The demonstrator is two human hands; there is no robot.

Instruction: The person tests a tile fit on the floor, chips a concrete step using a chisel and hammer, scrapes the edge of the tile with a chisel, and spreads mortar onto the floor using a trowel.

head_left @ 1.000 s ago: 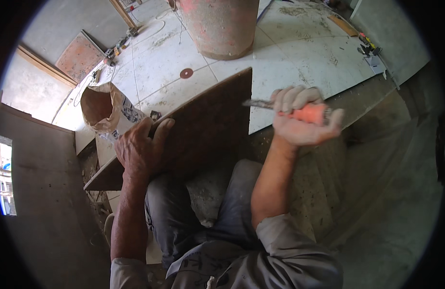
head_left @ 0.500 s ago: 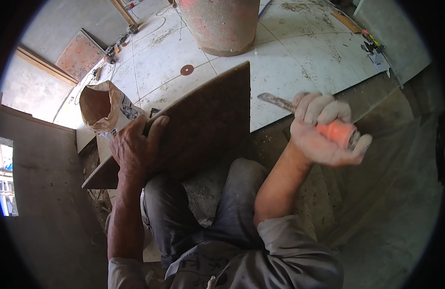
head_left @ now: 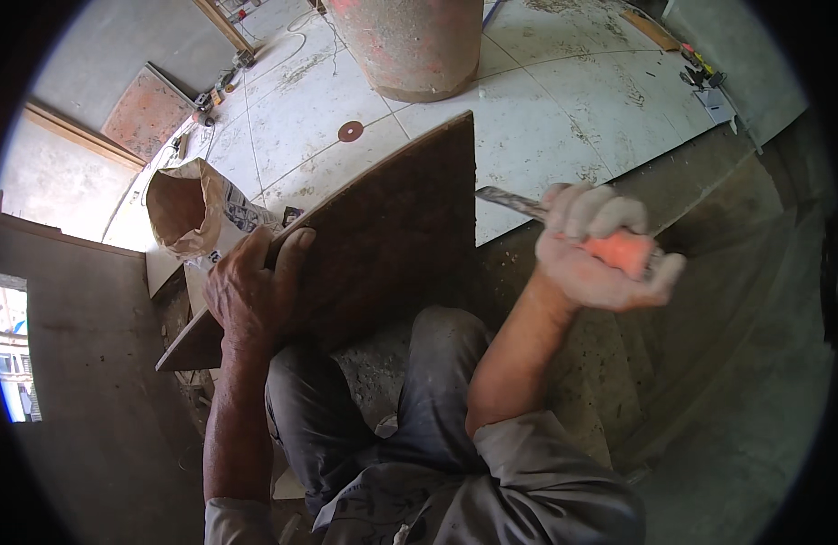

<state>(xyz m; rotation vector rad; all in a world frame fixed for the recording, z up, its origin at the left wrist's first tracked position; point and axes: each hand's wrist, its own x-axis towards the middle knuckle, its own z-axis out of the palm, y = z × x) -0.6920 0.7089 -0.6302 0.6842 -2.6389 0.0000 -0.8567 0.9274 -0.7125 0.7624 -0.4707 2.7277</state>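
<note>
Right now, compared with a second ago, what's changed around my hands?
Your right hand has moved rightward, away from the dark board, carrying the orange-handled tool. Nothing was grasped or released. Your left hand still grips the board's edge; the paper sack remains beyond it.

We see a dark brown, faintly mottled board (head_left: 392,218) and an orange handle (head_left: 619,252) with a grey, dark-smudged blade (head_left: 512,202). Our trousers (head_left: 437,372) are dark grey. Around us we find white floor tiles (head_left: 537,118) smeared brown, a grey bucket (head_left: 405,45) patched pinkish red, a tan bag (head_left: 221,209) with dark print, and a reddish-brown disc (head_left: 350,135).
</note>
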